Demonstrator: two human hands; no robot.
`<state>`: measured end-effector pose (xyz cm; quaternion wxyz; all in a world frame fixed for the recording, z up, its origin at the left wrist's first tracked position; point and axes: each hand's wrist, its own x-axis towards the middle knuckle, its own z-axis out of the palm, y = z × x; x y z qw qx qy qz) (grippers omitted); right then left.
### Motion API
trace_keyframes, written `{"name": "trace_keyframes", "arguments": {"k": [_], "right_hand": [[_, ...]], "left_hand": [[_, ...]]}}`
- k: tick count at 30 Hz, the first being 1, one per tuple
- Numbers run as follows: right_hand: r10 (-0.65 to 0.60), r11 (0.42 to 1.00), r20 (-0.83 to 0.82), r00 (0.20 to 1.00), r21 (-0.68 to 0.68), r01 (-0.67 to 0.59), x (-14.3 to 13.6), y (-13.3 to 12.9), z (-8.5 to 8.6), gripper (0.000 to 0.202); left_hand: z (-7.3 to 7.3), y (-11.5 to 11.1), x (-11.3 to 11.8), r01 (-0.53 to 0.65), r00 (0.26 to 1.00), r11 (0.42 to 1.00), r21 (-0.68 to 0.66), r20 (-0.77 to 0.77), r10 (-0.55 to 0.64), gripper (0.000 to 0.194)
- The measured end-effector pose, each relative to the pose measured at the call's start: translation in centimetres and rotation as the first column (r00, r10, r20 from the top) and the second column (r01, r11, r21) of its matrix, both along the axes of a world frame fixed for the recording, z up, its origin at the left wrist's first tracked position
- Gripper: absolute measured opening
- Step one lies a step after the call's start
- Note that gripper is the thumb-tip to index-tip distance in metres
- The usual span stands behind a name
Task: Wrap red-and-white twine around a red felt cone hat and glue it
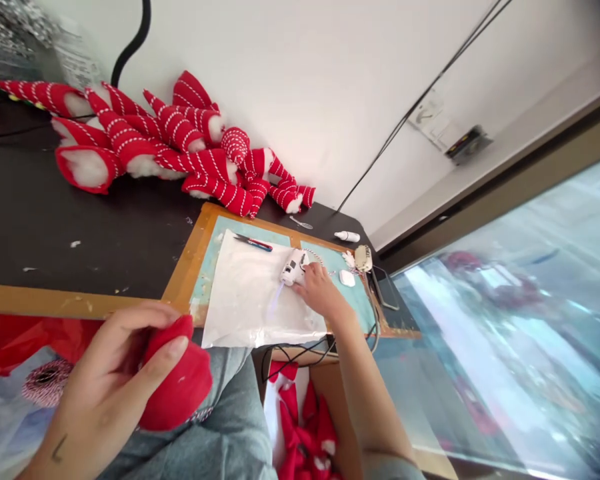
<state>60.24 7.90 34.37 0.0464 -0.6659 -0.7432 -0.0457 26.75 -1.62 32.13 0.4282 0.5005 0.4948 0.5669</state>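
Over my lap at the lower left, my left hand (125, 373) grips a red felt piece (183, 390), thumb pressed on its front. My right hand (317, 288) reaches over the table, its fingers on a small white device (293, 267) with a cord. The device rests on a white sheet (245, 293), and a pale bluish glow shows just below it. Thread snips (253, 242) with a blue and red handle lie on the sheet, left of the device.
Stuffed red striped cones (180, 127) are piled along the wall. A white bottle (347, 236), a white case (347, 278) and a phone (385, 288) lie at the right. Below the table edge stands a box (330, 387) of red pieces. A string spool (47, 383) is at the left.
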Motion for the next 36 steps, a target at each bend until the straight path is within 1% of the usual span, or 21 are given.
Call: {"name": "trace_keyframes", "arguments": {"k": [2,3,4,5,6,7,8,10,12,14,16,17,19,20,22,24,26,30,32,34,36], "right_hand": [[0.043,0.994,-0.163,0.986,0.109,-0.025,-2.6,-3.0,0.1,0.043],[0.114,0.982,-0.316,0.942,0.177,-0.059,-4.4,-4.7,0.1,0.044],[0.196,0.971,-0.488,0.850,0.218,-0.099,-6.5,-6.4,-0.1,0.047],[0.258,0.962,-0.642,0.722,0.237,-0.132,-8.7,-7.9,-0.4,0.055],[0.251,0.968,-0.755,0.605,0.202,-0.150,-10.8,-9.1,-0.8,0.065],[0.188,0.981,-0.842,0.505,0.135,-0.140,-12.7,-10.0,-1.3,0.073],[0.133,0.987,-0.907,0.401,0.082,-0.141,-14.3,-10.6,-1.9,0.073],[0.031,0.989,-0.973,0.228,-0.003,-0.150,-16.2,-11.0,-3.0,0.064],[-0.035,0.987,-0.996,0.081,-0.048,-0.155,-16.5,-11.0,-4.0,0.050],[-0.111,0.983,-0.991,-0.080,-0.097,-0.159,-15.8,-11.1,-4.7,0.041],[-0.185,0.974,-0.953,-0.240,-0.146,-0.171,-14.9,-11.5,-5.3,0.037],[-0.206,0.972,-0.934,-0.293,-0.161,-0.171,-14.6,-11.8,-5.5,0.035],[-0.208,0.975,-0.923,-0.325,-0.171,-0.139,-14.3,-12.4,-5.8,0.034],[-0.196,0.979,-0.931,-0.309,-0.167,-0.117,-14.2,-12.5,-5.8,0.034],[-0.174,0.984,-0.955,-0.239,-0.160,-0.077,-14.4,-12.5,-5.5,0.036],[-0.165,0.986,-0.974,-0.155,-0.160,-0.045,-14.7,-12.1,-4.8,0.039],[-0.181,0.983,-0.976,-0.120,-0.179,-0.031,-15.1,-11.4,-4.0,0.039],[-0.240,0.968,-0.944,-0.226,-0.214,-0.134,-15.9,-10.2,-3.0,0.027],[-0.243,0.965,-0.938,-0.246,-0.207,-0.163,-16.1,-9.9,-3.0,0.023],[-0.237,0.966,-0.939,-0.247,-0.201,-0.162,-16.2,-9.8,-3.1,0.022],[-0.231,0.970,-0.945,-0.232,-0.206,-0.127,-16.2,-9.7,-3.2,0.021]], "left_hand": [[0.1,0.2,1.0,-0.008,0.998,0.998,-0.062,0.065,0.012,0.027],[0.0,0.4,1.5,0.004,0.997,0.996,-0.090,0.083,0.004,0.028],[-0.1,0.5,1.9,0.031,0.996,0.993,-0.116,0.091,-0.021,0.029],[-0.2,0.6,2.3,0.068,0.993,0.988,-0.135,0.103,-0.054,0.030],[-0.3,0.7,2.5,0.116,0.988,0.982,-0.149,0.120,-0.099,0.031],[-0.5,0.8,2.7,0.170,0.979,0.973,-0.157,0.141,-0.148,0.032],[-0.5,0.9,2.8,0.224,0.966,0.961,-0.160,0.170,-0.197,0.033],[-0.6,1.2,2.8,0.310,0.924,0.937,-0.159,0.281,-0.258,0.037],[-0.4,1.6,2.7,0.359,0.867,0.919,-0.166,0.425,-0.262,0.039],[-0.3,2.0,2.6,0.358,0.826,0.916,-0.182,0.519,-0.220,0.037],[-0.4,2.3,2.5,0.323,0.837,0.926,-0.195,0.515,-0.183,0.041],[-0.6,2.5,2.5,0.299,0.850,0.934,-0.195,0.499,-0.168,0.049],[-1.2,2.7,2.4,0.262,0.869,0.949,-0.177,0.471,-0.153,0.069],[-1.5,2.8,2.3,0.252,0.876,0.955,-0.159,0.457,-0.155,0.079],[-2.0,2.8,2.2,0.242,0.891,0.964,-0.113,0.418,-0.175,0.092],[-2.2,2.6,2.1,0.261,0.904,0.964,-0.054,0.365,-0.225,0.092],[-2.3,2.2,2.2,0.292,0.908,0.956,0.026,0.307,-0.286,0.087],[-2.3,1.8,2.4,0.354,0.904,0.919,0.171,0.189,-0.383,0.083],[-2.4,1.8,2.4,0.396,0.890,0.895,0.205,0.154,-0.429,0.082],[-2.5,1.9,2.3,0.408,0.886,0.892,0.195,0.151,-0.438,0.081],[-2.5,2.0,2.0,0.389,0.903,0.913,0.121,0.147,-0.404,0.070]]}}
